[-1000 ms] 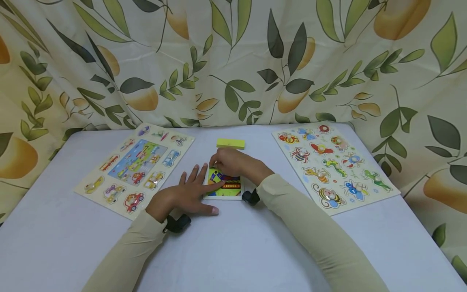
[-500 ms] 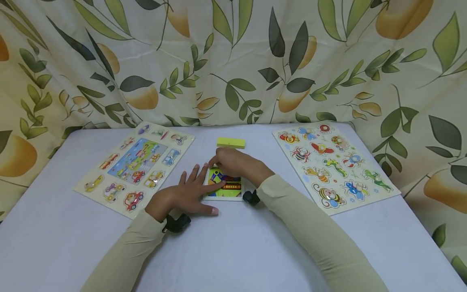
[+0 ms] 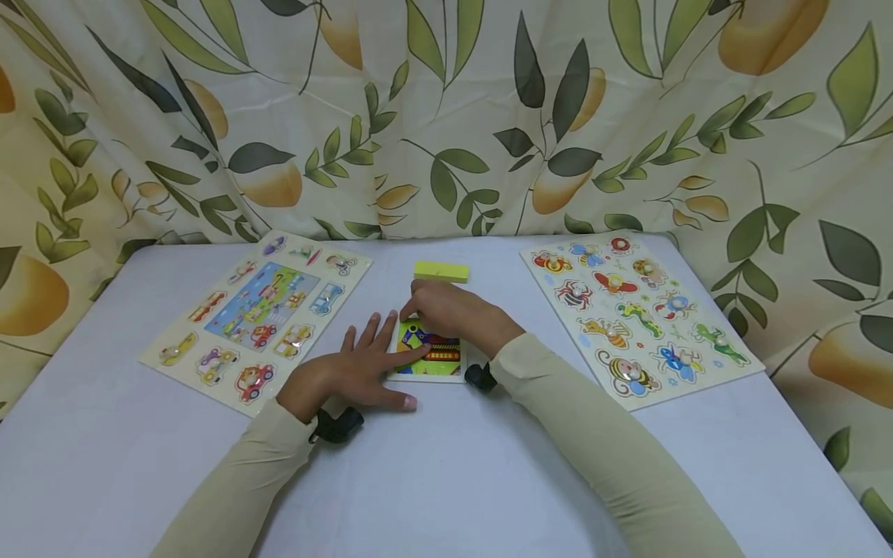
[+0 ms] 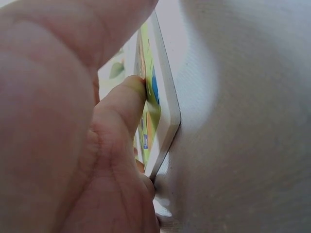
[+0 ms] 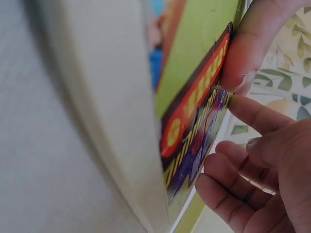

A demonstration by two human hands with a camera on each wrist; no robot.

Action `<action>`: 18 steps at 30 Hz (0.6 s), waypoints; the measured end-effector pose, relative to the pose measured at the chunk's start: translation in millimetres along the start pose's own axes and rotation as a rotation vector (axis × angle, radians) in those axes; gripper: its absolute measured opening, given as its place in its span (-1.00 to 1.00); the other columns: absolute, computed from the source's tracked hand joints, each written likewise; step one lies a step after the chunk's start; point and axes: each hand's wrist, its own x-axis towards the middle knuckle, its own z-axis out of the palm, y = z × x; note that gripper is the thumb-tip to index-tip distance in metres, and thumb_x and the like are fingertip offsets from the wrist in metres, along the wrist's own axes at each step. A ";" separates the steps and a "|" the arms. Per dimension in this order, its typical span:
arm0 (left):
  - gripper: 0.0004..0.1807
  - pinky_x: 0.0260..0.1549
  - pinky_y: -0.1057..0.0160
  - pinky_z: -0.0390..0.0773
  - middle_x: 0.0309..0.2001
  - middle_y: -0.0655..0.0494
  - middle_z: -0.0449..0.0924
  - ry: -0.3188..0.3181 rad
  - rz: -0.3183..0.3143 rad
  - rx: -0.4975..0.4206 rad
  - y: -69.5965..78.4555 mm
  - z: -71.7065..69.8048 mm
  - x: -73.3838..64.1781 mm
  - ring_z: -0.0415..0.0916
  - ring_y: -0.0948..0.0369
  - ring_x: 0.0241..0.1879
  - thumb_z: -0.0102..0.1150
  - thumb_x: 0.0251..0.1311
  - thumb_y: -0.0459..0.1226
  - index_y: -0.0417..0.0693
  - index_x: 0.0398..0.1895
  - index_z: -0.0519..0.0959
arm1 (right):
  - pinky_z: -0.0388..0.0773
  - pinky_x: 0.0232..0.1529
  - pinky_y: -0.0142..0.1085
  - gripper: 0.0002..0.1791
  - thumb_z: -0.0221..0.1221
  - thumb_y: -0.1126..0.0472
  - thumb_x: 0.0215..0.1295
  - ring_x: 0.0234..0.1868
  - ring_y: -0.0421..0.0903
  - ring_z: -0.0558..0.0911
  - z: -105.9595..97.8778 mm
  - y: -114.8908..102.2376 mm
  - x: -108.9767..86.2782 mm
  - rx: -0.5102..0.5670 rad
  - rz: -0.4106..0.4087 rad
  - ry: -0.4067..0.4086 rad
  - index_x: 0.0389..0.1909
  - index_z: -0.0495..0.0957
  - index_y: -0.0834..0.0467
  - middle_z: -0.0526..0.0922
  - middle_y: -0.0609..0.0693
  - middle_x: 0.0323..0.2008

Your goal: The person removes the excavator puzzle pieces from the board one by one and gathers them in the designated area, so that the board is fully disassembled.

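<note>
A small square puzzle board [image 3: 443, 370] with a tracked construction vehicle pictured on green lies at the table's middle. My left hand [image 3: 359, 372] spreads beside its left edge, fingers straight. In the left wrist view, the index finger [image 4: 129, 104] rests on the picture of the board [image 4: 167, 109]. My right hand [image 3: 446, 310] reaches over the far part of the board with its fingers bent. In the right wrist view, the right hand [image 5: 265, 170] has its thumb on the picture and other fingers at the far edge. Its palm side is partly hidden.
A yellow block [image 3: 441, 272] lies just beyond the right hand. At left is a peg puzzle board [image 3: 181, 372] with vehicles; at right, one [image 3: 579, 310] with insects. White cloth [image 3: 446, 480] covers the table, and a leaf-patterned curtain [image 3: 446, 116] hangs behind.
Both hands keep almost the same place on the puzzle board. Nothing is visibly taken up or let go.
</note>
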 end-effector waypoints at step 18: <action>-0.06 0.22 -0.34 -0.55 0.51 -0.04 -0.69 -0.021 0.002 0.006 -1.1 0.8 1.3 -0.79 -0.15 0.41 0.12 0.10 0.34 0.42 0.53 0.01 | 0.50 -0.02 -0.19 -0.48 0.09 0.45 0.34 -0.06 -0.07 0.50 9.7 3.9 1.1 0.053 0.100 -0.066 0.11 0.49 -0.24 0.32 0.00 0.20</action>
